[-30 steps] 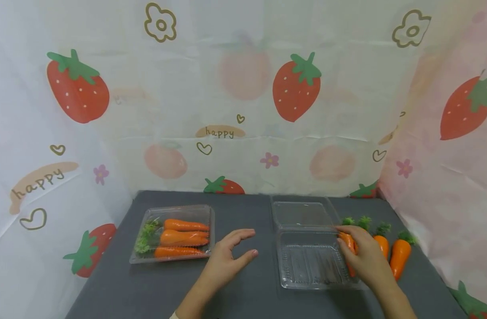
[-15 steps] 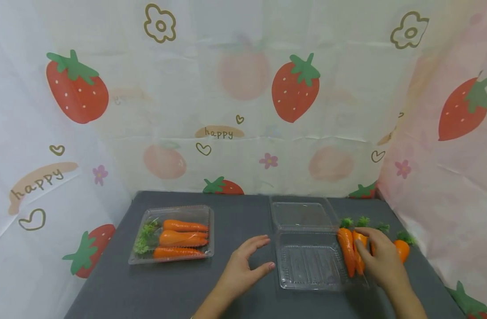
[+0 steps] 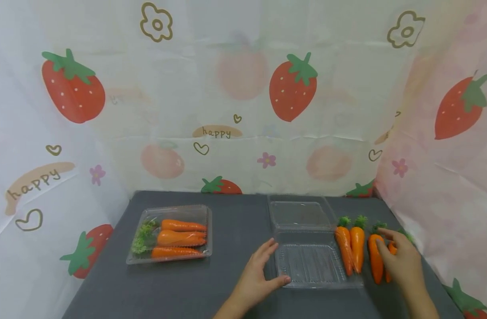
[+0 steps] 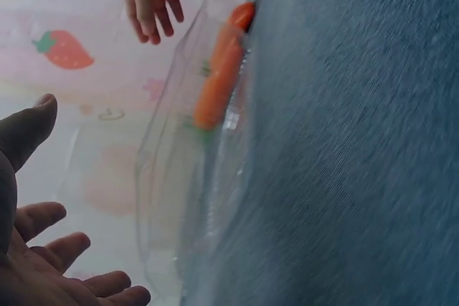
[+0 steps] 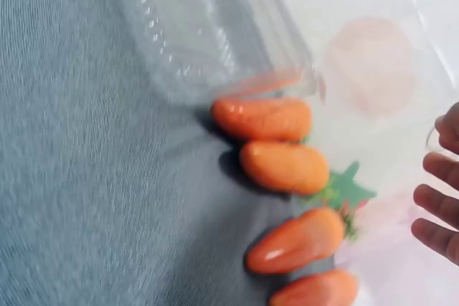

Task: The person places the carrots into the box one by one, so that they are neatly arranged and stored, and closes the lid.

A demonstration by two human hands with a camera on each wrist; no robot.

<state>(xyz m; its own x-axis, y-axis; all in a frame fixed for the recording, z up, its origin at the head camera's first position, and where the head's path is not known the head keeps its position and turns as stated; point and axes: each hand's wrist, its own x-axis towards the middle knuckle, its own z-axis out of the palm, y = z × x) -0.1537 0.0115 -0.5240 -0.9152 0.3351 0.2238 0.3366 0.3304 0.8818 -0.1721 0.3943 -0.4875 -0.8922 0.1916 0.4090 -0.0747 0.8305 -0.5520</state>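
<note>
My left hand (image 3: pixel 261 274) hovers by the left side of an open clear plastic clamshell box (image 3: pixel 281 268), fingers spread and holding nothing. Several orange carrots with green tops lie in a row at the box's right side; the nearest carrot (image 3: pixel 344 250) is beside its right wall. Over the far end of the row is my right hand (image 3: pixel 404 261), partly hiding the last carrots. In the right wrist view, the fingers of my right hand (image 5: pixel 441 191) are extended and apart from the third carrot (image 5: pixel 295 241). The left wrist view shows my left hand (image 4: pixel 50 263) with loose fingers.
A closed clear box (image 3: pixel 169 257) with carrots inside stands on the left of the dark grey table (image 3: pixel 227 221). The open box's lid (image 3: pixel 301 215) lies back toward the rear. Strawberry-printed curtains (image 3: pixel 243 88) enclose the back and sides.
My right hand has moved right from the open box's right edge along the carrots, uncovering the first ones. My left hand has moved right, up to the box's left side.
</note>
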